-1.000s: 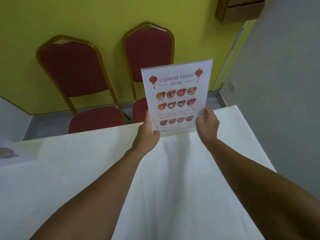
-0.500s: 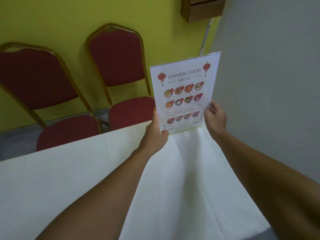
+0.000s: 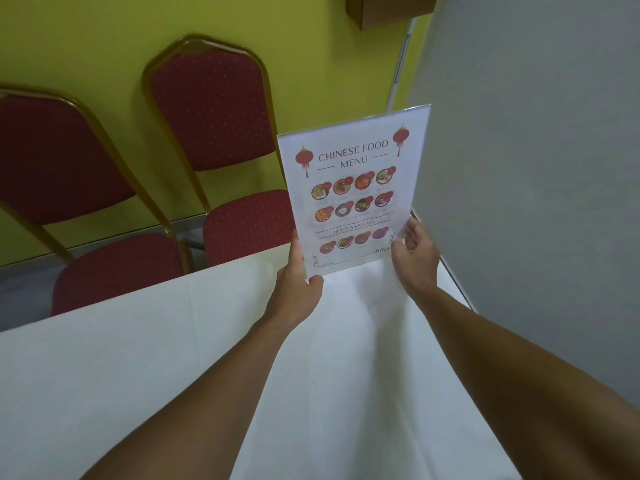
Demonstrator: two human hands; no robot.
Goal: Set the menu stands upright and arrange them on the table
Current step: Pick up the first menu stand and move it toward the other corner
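A clear acrylic menu stand (image 3: 353, 192) with a white "Chinese Food Menu" sheet stands upright near the far right corner of the table (image 3: 156, 358), which is covered by a white cloth. My left hand (image 3: 298, 278) grips its lower left edge, thumb on the front. My right hand (image 3: 414, 258) holds the lower right edge, fingers partly spread. The stand's base is hidden behind my hands, so I cannot tell whether it touches the cloth.
Two red padded chairs with gold frames, one (image 3: 221, 140) behind the table's far edge and another (image 3: 69, 188) to its left, stand against a yellow-green wall. A grey wall (image 3: 536, 168) runs close along the table's right side. A wooden box (image 3: 391, 10) hangs on the wall above.
The stand, held in both hands, has moved toward the table's far right corner, closer to the grey wall; the view has swung right with it. The right hand's fingers have loosened slightly.
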